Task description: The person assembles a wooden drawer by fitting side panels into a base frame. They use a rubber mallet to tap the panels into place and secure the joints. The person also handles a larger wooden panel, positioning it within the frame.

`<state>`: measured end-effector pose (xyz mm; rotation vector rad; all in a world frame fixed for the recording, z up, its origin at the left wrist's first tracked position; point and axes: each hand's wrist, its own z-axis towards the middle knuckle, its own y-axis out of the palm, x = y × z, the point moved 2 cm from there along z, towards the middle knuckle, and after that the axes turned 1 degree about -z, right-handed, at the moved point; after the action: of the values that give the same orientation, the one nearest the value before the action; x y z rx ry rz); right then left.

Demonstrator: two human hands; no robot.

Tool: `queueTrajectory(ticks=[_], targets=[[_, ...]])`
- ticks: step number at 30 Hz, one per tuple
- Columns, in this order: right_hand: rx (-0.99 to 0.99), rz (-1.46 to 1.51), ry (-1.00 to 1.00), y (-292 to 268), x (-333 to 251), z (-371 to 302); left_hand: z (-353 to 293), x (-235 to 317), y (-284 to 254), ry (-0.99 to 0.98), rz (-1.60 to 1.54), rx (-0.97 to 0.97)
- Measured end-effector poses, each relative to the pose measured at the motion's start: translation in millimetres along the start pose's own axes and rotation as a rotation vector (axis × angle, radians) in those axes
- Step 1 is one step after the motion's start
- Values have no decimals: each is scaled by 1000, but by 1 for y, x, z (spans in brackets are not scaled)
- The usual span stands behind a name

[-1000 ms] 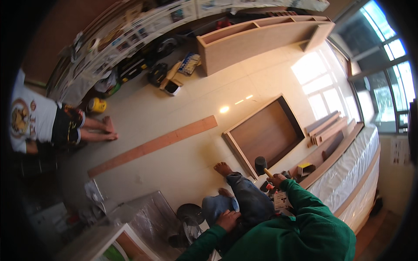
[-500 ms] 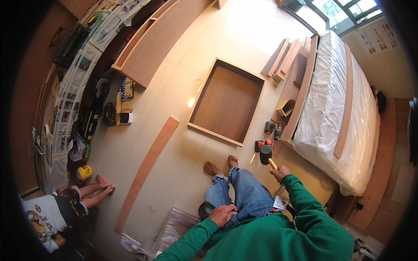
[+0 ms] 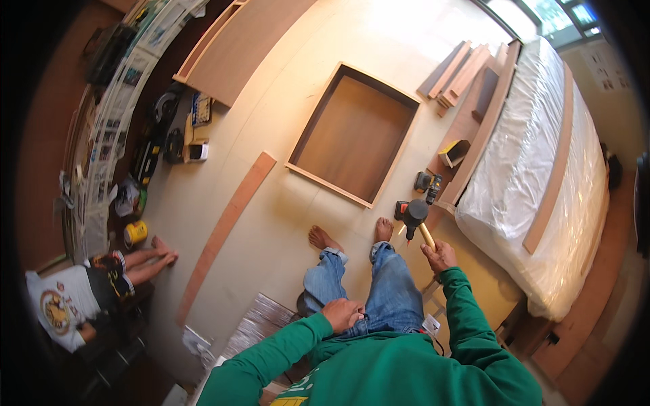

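Note:
My right hand (image 3: 440,256) is closed round the pale wooden handle of a rubber mallet (image 3: 415,213), raised at my right with its black head up and away from me. Against the front of my jeans (image 3: 396,287), near the waist, rests my left hand (image 3: 343,315). Its fingers are curled together; whatever they hold, if anything, is hidden. On the floor beyond my bare feet lies a shallow wooden box frame (image 3: 359,135), open at the top with a brown bottom panel. Just past the mallet head lie a cordless drill (image 3: 428,184) and a second power tool (image 3: 406,211), partly covered by the mallet.
A plastic-wrapped mattress (image 3: 514,162) on a wooden base stands to the right, near stacked boards (image 3: 459,78). A long plank (image 3: 227,237) lies left of my feet. Another person (image 3: 81,298) sits at the lower left, near a yellow tub (image 3: 135,233). A wooden cabinet piece (image 3: 244,51) lies farther off.
My feet have moved apart, and my view has shifted a little. The mallet head now overlaps the second power tool. My left hand stays at my waist.

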<state>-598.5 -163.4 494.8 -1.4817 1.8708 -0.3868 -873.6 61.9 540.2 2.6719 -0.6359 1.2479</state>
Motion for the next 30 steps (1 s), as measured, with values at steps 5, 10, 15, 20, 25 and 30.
queueTrajectory(ticks=[5,10,15,20,25,30], targets=[[53,-56,-210,-17,-21,46,34,18,17,-30,-27,-39],[167,72,-436,-12,-39,90,103,-46,18,-44,-421,-286],[277,323,-699,20,-52,126,181,-158,-66,-202,-335,437],[251,321,-675,50,-119,155,236,-209,-186,-387,-978,787],[439,160,-1138,106,-130,202,311,-291,-221,-428,-1030,996],[326,248,-1159,156,-119,271,361,-318,-252,-358,-1067,1118]])
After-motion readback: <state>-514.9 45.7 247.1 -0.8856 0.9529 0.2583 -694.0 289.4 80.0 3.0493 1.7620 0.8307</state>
